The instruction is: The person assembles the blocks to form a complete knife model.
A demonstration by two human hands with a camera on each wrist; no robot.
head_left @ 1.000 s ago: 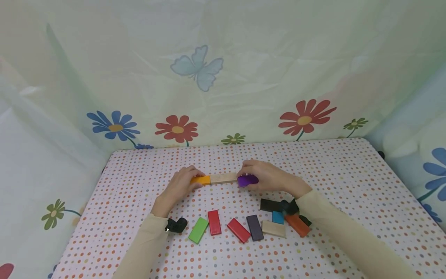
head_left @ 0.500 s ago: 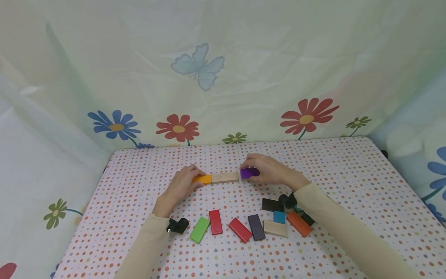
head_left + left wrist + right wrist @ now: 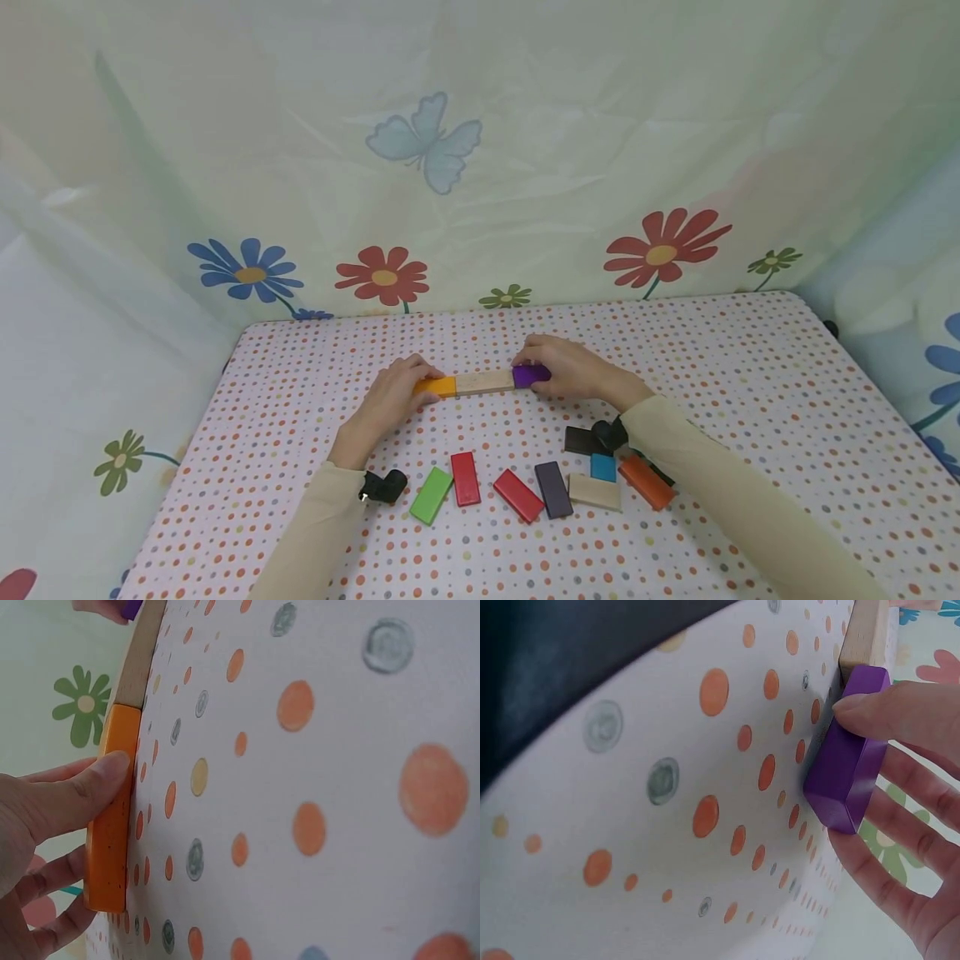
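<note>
My left hand (image 3: 392, 395) grips an orange block (image 3: 109, 825) between thumb and fingers at the left end of a row. In the middle of that row lies a bare wooden block (image 3: 484, 382), its left end against the orange one. A purple block (image 3: 849, 761) is pinched by my right hand (image 3: 568, 367) at the row's right end. In the head view its left end meets the wooden block. The right wrist view shows the thumb on the purple block's near side and the fingers behind it.
Nearer the body lie a green block (image 3: 431, 495), red blocks (image 3: 465, 478), a dark purple block (image 3: 553, 489) and a plain wooden block (image 3: 595, 492). A blue block (image 3: 603, 467), an orange-red block (image 3: 647, 482) and a black block (image 3: 582, 440) cluster near the right sleeve.
The purple block, in my right hand, first shifted away from the body and slightly right, then came left against the wooden block. My left hand stays on the orange block.
</note>
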